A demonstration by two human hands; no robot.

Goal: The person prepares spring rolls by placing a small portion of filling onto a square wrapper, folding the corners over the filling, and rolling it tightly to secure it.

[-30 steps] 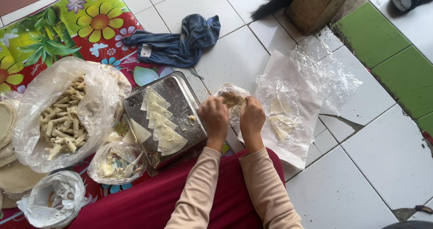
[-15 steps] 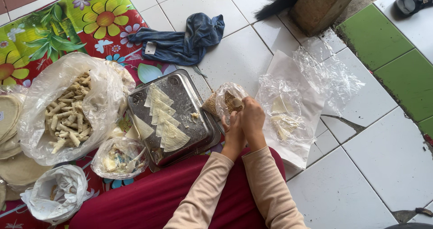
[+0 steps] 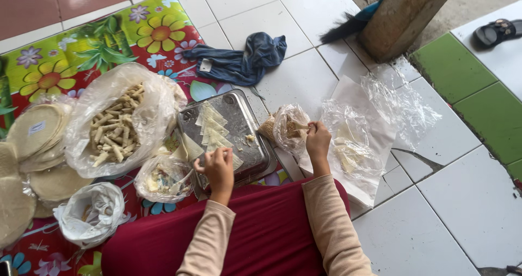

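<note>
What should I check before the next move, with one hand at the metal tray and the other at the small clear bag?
1. Left hand over the near edge of the metal tray, at the cut wrapper pieces: ok.
2. Wrapper piece actually gripped by the left fingers: cannot tell.
3. Right hand at the mouth of the small clear bag, pinching something small: ok.
4. Tray has bare space beside the wrappers: ok.
5. Big bag of finished rolls open and close to the tray: ok.
6. Blue cloth lies off the tray: ok.
</note>
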